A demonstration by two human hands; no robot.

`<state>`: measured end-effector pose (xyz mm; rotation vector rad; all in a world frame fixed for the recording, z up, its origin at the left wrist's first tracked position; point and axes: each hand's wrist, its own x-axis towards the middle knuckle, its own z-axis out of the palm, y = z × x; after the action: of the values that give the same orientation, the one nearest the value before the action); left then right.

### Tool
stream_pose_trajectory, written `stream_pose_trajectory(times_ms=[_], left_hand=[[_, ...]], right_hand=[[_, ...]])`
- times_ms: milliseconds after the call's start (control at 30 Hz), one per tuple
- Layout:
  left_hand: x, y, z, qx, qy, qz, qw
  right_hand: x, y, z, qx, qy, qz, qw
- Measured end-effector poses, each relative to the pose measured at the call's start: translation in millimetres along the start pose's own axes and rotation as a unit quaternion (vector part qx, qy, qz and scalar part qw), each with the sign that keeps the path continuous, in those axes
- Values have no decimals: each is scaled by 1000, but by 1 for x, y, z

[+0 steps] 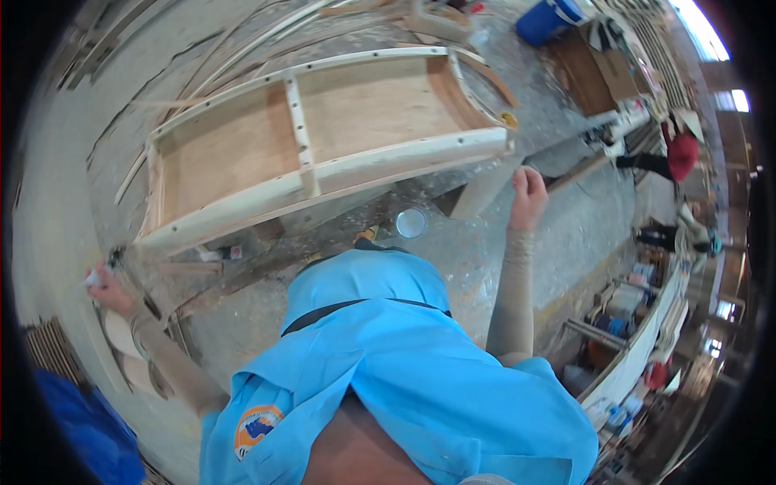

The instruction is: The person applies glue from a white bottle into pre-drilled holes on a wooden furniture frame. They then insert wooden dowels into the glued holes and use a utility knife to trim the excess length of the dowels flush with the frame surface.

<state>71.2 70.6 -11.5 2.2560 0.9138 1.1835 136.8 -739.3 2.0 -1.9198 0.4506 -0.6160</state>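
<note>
Illumination: moderately bright and diffuse across the centre. Windows (700,31) along the upper right are overexposed to white; the surrounding wall zone is dimmer. Shadow: dark, soft-edged, under the near side of the wooden frame (412,153). Distortion: fisheye; straight edges bow toward the rim, and the corners fall to black. Sharpness: soft overall; far-right detail is smeared.

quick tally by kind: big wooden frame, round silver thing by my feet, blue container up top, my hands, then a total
big wooden frame: 1
round silver thing: 1
blue container: 1
hands: 2, left hand and right hand
total: 5
</note>
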Motion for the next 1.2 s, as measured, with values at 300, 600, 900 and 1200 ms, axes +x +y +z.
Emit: stream_pose_trajectory(times_ms=[300, 600, 900, 1200], left_hand=[[-33, 146, 4, -229, -230, -85, 942], [-88, 226, 27, -251, -349, -52, 901], [-107, 278, 37, -225, -406, -18, 886], [-132, 340, 64, -272, -485, 47, 830]], right_hand=[[16, 14, 18, -59, 70, 0, 996], [24, -22, 31, -204, 67, -106, 971], [11, -19, 33, -334, 71, -250, 906], [-7, -24, 34, -425, 5, -205, 882]])
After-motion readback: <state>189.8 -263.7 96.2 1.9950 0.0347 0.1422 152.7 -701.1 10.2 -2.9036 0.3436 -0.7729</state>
